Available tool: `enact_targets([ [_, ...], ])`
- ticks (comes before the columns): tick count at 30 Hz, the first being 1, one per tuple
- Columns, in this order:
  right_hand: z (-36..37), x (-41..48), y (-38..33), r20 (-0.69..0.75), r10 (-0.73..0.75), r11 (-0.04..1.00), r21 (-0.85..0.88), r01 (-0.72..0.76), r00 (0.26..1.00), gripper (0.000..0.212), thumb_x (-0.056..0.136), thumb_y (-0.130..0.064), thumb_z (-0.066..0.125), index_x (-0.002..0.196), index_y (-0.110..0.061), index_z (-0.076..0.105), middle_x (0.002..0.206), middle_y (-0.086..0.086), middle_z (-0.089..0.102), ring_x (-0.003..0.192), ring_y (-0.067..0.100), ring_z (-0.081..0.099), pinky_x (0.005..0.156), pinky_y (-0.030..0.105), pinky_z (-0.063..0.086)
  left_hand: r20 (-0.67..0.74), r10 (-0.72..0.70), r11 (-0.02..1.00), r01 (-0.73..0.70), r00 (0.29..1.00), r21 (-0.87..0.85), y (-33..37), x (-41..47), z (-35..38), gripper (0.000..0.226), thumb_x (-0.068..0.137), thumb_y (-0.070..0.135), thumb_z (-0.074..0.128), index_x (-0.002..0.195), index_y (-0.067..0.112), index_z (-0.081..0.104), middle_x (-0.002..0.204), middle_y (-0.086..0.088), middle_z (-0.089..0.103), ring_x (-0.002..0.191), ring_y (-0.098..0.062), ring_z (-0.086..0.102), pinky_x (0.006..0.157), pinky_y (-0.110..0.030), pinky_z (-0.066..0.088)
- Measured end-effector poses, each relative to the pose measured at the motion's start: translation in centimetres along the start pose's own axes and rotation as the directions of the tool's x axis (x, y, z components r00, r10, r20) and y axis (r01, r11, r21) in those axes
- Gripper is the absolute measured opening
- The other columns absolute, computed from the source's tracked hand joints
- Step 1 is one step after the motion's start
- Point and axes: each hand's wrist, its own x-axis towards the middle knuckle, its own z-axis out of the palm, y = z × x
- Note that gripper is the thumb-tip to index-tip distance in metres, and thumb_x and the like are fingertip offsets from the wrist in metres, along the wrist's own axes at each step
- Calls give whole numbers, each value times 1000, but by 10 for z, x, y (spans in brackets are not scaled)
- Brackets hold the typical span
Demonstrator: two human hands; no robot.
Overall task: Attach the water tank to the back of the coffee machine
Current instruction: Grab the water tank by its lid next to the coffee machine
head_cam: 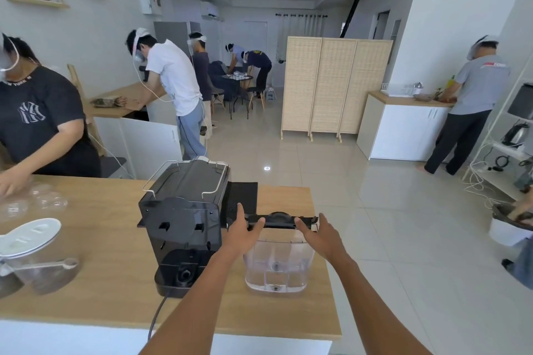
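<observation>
Hands are closing in on the water tank [278, 261], which is standing on the wooden counter [109, 242] just to the right of the coffee machine [184, 222] and not yet joined to it. The left hand [243, 235] is sitting at the left end of the tank's black lid [278, 220], its fingers [240, 212] spread and lying over the lid edge; the right hand [323, 235] is mirroring it at the right end, fingers [302, 229] apart and resting against the rim. Neither hand looks clamped yet, so the step in hand seems to be taking hold for the lift. The machine's back is facing the wearer, with its mounting slots and round base socket left of the left fingertips. Next, the grip is probably needing to tighten on both sides, then carry the tank leftward, keep it upright and lower it squarely onto that socket.
</observation>
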Motion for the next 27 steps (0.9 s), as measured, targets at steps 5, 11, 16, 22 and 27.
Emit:
enact_targets([
  [5,1,3,6,9,-38,994,101,37,999,60,85,-73,57,119,-23,62,99,-17,61,105,19,60,84,30,43,-34,-84,984,78,996,-162,-8,6,5,106,90,61,57,161,18,-9,168,-5,20,153,-28,24,119,-42,28],
  [11,2,3,7,1,-64,984,164,63,998,49,86,-68,61,114,-28,59,98,-21,60,97,14,58,76,27,40,-69,-81,981,67,994,-180,-14,10,8,89,89,59,59,155,7,30,158,-8,41,145,-27,40,119,-45,33],
  [16,2,-1,7,-15,-94,966,240,95,995,45,85,-65,66,119,-37,59,105,-24,62,101,9,59,78,23,43,-143,-33,975,0,989,-222,-20,7,8,82,85,56,67,150,13,42,152,-8,50,139,-24,48,115,-40,39],
  [22,3,-4,10,-113,-142,926,337,172,983,57,85,-53,73,137,-35,59,112,-12,70,101,10,64,91,30,50,-261,27,964,-94,965,-249,-22,2,9,83,83,53,73,152,22,40,145,-4,53,119,-13,52,94,-30,43],
  [27,7,-10,11,-230,-173,885,390,254,958,63,82,-47,80,140,-37,58,113,-29,64,107,1,61,85,19,47,-324,23,964,-107,946,-245,-20,-3,14,77,82,50,75,148,23,44,122,-8,64,112,-18,59,89,-31,44],
])
